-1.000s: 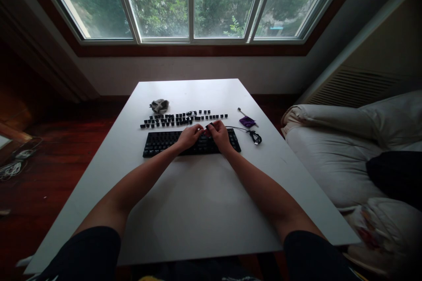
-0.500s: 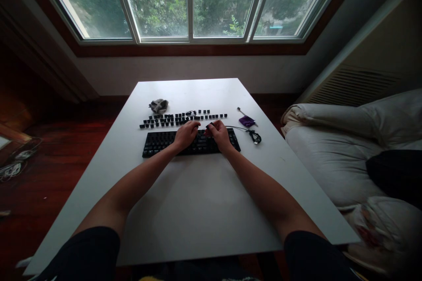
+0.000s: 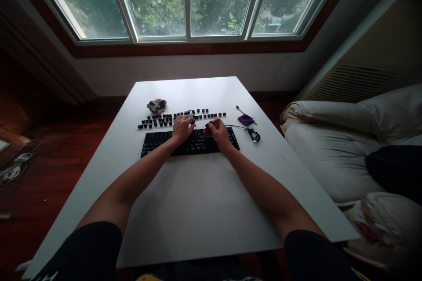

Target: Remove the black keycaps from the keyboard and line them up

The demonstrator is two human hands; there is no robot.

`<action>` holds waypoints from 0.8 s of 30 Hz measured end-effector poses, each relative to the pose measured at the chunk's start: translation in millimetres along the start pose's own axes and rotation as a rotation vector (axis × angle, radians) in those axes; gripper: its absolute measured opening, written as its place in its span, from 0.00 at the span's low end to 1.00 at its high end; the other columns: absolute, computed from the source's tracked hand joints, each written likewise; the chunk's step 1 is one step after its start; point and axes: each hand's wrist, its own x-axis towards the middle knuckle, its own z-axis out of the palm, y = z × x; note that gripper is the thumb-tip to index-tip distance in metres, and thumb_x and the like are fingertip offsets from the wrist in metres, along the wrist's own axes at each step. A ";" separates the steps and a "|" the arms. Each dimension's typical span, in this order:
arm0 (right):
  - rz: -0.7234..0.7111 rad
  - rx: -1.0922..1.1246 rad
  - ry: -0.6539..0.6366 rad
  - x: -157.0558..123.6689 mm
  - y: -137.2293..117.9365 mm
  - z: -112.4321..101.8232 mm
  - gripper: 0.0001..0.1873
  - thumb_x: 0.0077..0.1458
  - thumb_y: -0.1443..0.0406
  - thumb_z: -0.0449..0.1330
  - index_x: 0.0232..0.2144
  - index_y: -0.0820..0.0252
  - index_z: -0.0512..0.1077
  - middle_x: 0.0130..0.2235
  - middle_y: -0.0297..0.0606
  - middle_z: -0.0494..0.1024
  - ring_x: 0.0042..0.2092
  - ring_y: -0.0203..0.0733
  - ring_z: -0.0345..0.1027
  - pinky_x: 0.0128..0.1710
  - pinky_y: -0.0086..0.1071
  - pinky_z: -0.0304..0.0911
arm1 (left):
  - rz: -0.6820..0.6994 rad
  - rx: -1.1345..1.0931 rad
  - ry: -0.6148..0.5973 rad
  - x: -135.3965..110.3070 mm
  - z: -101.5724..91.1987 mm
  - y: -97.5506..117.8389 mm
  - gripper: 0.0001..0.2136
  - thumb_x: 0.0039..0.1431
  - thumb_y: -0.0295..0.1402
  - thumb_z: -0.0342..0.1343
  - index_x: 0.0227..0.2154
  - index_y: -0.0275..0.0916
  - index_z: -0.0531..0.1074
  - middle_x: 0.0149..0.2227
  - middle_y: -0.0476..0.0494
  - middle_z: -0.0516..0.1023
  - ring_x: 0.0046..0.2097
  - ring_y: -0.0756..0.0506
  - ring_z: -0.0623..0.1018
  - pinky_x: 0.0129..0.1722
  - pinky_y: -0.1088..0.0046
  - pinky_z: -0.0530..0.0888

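Observation:
A black keyboard [image 3: 154, 140] lies across the white table in front of me, partly covered by my hands. Behind it, loose black keycaps [image 3: 158, 121] stand in several rows. My left hand [image 3: 182, 130] is over the keyboard's back edge by the keycaps, fingertips pinched at a small dark keycap [image 3: 192, 123]. Above the right half of the keyboard, my right hand [image 3: 218, 131] is closed on a small dark and red tool [image 3: 207, 129]; its exact kind is too small to tell.
A crumpled grey cloth [image 3: 157, 106] lies at the back left of the white table [image 3: 204, 202]. To the right are a purple pouch [image 3: 245, 119], a small brush-like stick [image 3: 239, 109] and a coiled black cable [image 3: 253, 135]. A pale sofa [image 3: 316, 153] stands beyond the table's right edge.
My left hand has moved left and slightly away from me, towards the keycap rows. The right hand stays nearly in place, still holding the small tool. The view has shifted slightly.

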 end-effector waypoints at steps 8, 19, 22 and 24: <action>0.002 0.006 0.030 1.9 -1.6 -3.3 0.19 0.55 0.52 0.67 0.34 0.54 0.62 0.26 0.29 0.77 0.26 0.40 0.76 0.25 0.31 0.71 | -0.116 0.056 -0.030 22.4 12.0 -20.5 0.09 0.62 0.28 0.55 0.38 0.43 0.80 0.42 0.41 0.82 0.48 0.36 0.73 0.50 0.57 0.67; -0.097 0.017 0.335 24.7 -13.5 -28.7 0.13 0.58 0.57 0.62 0.34 0.54 0.61 0.24 0.26 0.74 0.23 0.35 0.70 0.21 0.27 0.66 | 0.049 0.042 -0.187 43.3 31.0 -3.2 0.11 0.61 0.32 0.57 0.46 0.43 0.79 0.42 0.42 0.80 0.49 0.38 0.72 0.50 0.61 0.67; -0.097 0.029 0.370 25.3 -12.2 -33.9 0.12 0.57 0.58 0.62 0.34 0.54 0.62 0.23 0.25 0.73 0.22 0.34 0.70 0.21 0.26 0.65 | 0.040 0.052 -0.226 56.1 43.5 7.8 0.13 0.62 0.34 0.58 0.49 0.44 0.78 0.43 0.41 0.79 0.50 0.37 0.72 0.51 0.61 0.66; -0.082 0.027 0.376 25.2 -10.6 -34.9 0.12 0.56 0.57 0.62 0.34 0.54 0.62 0.23 0.25 0.73 0.22 0.34 0.70 0.21 0.25 0.64 | 0.032 0.076 -0.237 63.1 51.3 13.6 0.14 0.62 0.36 0.59 0.49 0.44 0.78 0.45 0.40 0.79 0.51 0.37 0.72 0.51 0.59 0.66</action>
